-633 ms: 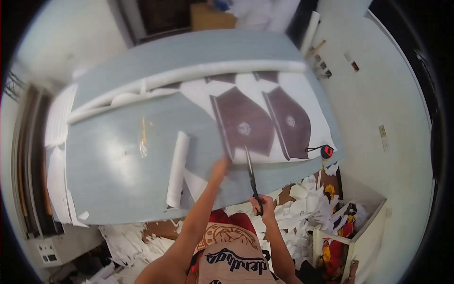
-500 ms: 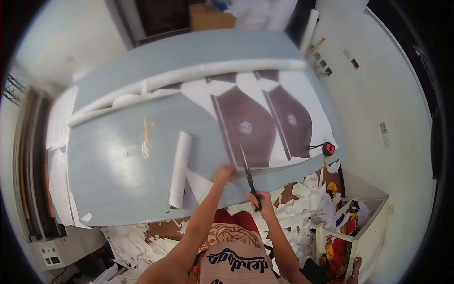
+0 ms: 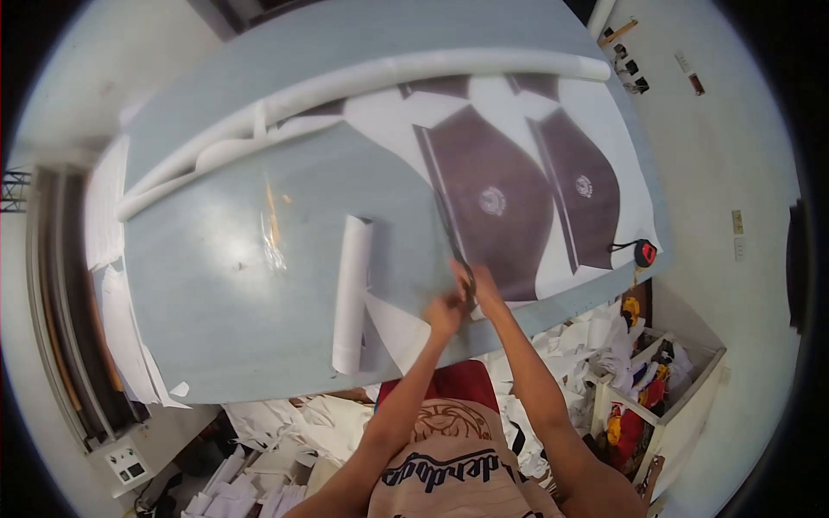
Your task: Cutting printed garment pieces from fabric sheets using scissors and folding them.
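Observation:
Long dark-handled scissors (image 3: pixel 452 231) are in my right hand (image 3: pixel 482 285), blades pointing away along the left edge of a printed paper sheet (image 3: pixel 564 252). Large brownish-purple panels, each with a pale emblem, are printed on it; the nearest panel (image 3: pixel 509 233) lies beside the blades. Close by on the left, my left hand (image 3: pixel 446 312) has its fingers closed at the sheet's near left corner; what they pinch is hidden. The sheet's far side runs into a long white paper roll (image 3: pixel 414 66) across the blue-grey table (image 3: pixel 250 328).
A shorter white roll (image 3: pixel 351 293) lies left of my hands, with a loose paper flap (image 3: pixel 393 332) beside it. At the sheet's right corner sits a red-and-black tape measure (image 3: pixel 645 253). Paper scraps (image 3: pixel 298 423) cover the floor, near a white bin (image 3: pixel 691 406) of colourful scraps.
My right hand has moved forward with the scissors, bringing the blades to the sheet's left edge. My left hand has come in close beside it. The view has shifted too.

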Action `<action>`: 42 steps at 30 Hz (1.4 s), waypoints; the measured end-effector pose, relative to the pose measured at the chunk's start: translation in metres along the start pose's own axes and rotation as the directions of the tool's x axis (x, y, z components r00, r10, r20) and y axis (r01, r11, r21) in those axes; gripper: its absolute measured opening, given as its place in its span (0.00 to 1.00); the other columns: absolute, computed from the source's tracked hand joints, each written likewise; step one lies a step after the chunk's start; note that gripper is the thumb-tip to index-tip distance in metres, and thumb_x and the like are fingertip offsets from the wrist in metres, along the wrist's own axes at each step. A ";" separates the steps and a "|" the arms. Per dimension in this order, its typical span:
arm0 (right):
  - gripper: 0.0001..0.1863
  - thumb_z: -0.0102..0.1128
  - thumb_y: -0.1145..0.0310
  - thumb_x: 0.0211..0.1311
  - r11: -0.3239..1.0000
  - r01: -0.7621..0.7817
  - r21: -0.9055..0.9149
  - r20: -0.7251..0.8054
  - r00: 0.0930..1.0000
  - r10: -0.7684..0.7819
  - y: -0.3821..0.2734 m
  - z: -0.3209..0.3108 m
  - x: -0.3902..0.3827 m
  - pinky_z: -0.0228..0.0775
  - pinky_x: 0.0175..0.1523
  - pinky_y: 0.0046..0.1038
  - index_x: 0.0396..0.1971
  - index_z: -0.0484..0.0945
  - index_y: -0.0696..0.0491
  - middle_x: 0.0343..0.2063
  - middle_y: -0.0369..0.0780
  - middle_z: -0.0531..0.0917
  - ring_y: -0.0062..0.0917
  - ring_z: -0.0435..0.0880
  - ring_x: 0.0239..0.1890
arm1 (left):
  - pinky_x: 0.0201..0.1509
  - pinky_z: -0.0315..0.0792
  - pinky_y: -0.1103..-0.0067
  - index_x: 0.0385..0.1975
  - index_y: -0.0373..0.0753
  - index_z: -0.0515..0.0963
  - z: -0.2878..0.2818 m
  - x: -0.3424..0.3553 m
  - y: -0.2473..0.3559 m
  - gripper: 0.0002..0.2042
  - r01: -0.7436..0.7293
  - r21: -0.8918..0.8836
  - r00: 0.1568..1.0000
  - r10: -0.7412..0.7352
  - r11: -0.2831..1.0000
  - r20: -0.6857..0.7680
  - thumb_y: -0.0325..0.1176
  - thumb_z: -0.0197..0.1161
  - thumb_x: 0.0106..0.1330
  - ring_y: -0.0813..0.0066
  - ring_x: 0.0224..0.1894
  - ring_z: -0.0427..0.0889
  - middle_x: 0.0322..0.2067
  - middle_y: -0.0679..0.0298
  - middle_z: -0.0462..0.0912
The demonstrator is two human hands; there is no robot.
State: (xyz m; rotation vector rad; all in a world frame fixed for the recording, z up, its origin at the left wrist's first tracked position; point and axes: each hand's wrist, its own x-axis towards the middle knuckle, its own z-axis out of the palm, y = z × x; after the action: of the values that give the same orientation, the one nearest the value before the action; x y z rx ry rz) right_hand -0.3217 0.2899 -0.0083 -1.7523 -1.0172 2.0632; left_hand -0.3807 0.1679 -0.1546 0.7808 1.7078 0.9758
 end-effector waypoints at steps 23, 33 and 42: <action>0.26 0.79 0.52 0.53 0.996 0.036 0.079 -0.065 0.997 -0.031 0.005 -0.016 0.067 0.53 0.18 0.20 0.14 0.70 0.49 0.11 0.28 0.69 0.12 0.65 0.12 | 0.31 0.74 0.82 0.40 0.31 0.80 -0.004 0.000 0.064 0.03 0.194 -0.242 0.972 -0.153 0.951 0.179 0.22 0.60 0.70 0.82 0.26 0.81 0.27 0.65 0.83; 0.21 0.77 0.56 0.56 0.992 0.105 -0.072 -0.080 0.991 -0.110 0.008 -0.013 0.080 0.56 0.18 0.21 0.18 0.77 0.54 0.12 0.29 0.72 0.12 0.68 0.12 | 0.27 0.71 0.79 0.42 0.32 0.82 -0.003 -0.002 0.046 0.06 0.167 -0.244 0.982 -0.138 0.955 0.128 0.24 0.62 0.69 0.81 0.21 0.79 0.22 0.64 0.83; 0.23 0.79 0.52 0.53 0.988 0.147 -0.049 -0.075 0.986 -0.150 -0.018 -0.006 0.113 0.58 0.17 0.20 0.18 0.77 0.54 0.12 0.30 0.72 0.12 0.69 0.12 | 0.25 0.71 0.81 0.41 0.32 0.82 -0.007 0.000 0.058 0.05 0.223 -0.182 0.966 -0.192 0.958 0.174 0.23 0.60 0.70 0.83 0.21 0.77 0.28 0.64 0.84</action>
State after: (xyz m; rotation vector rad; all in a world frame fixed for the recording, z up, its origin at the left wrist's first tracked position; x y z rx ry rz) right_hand -0.3479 0.3726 -0.0830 -1.7071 -1.1409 1.8813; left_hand -0.3841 0.1932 -0.1019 0.5182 1.4969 0.9010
